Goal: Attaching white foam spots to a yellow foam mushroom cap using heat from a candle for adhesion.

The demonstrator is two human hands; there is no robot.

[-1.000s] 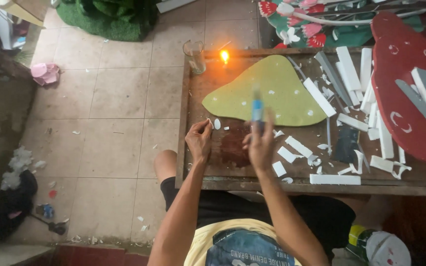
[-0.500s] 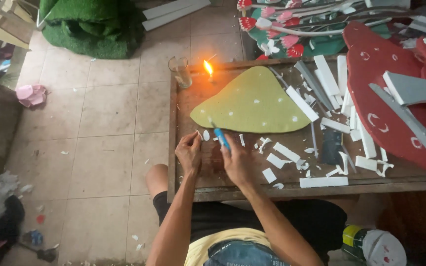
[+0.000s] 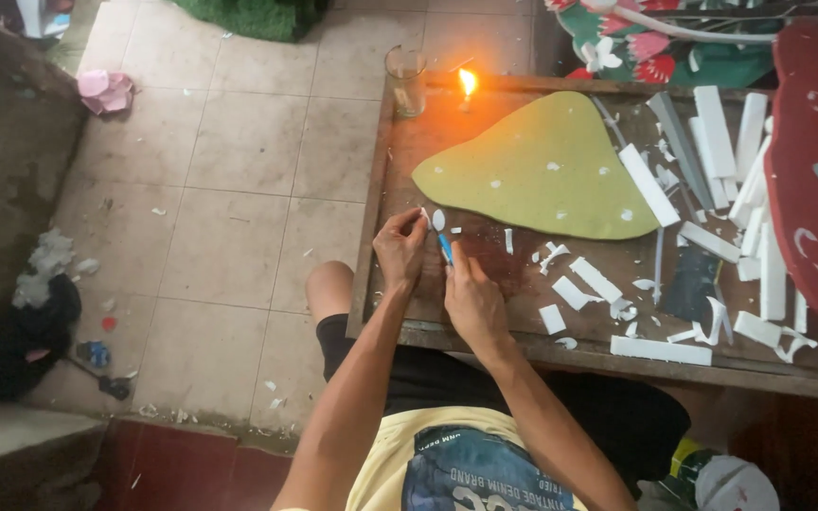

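Observation:
My right hand (image 3: 471, 301) grips a small blue-handled cutter (image 3: 445, 248), its tip pointing down toward the wooden table (image 3: 400, 180). My left hand (image 3: 400, 248) pinches a small white foam piece (image 3: 425, 219) right beside the cutter. Both hands work close together near the table's front left corner. Just beyond them lies a large yellow-green foam shape (image 3: 546, 168) dotted with white spots. A small white oval cutout (image 3: 438, 220) lies beside my left fingers.
A lit candle (image 3: 468, 87) and a glass (image 3: 407, 78) stand at the table's far left corner. White foam strips (image 3: 660, 350) and scraps litter the right half. A red foam shape (image 3: 811, 161) lies at the far right. Debris lies on the tiled floor (image 3: 229, 189) to the left.
My right hand has lowered the blue cutter from upright above the green shape down to the tabletop. Both hands came closer together at the white foam piece.

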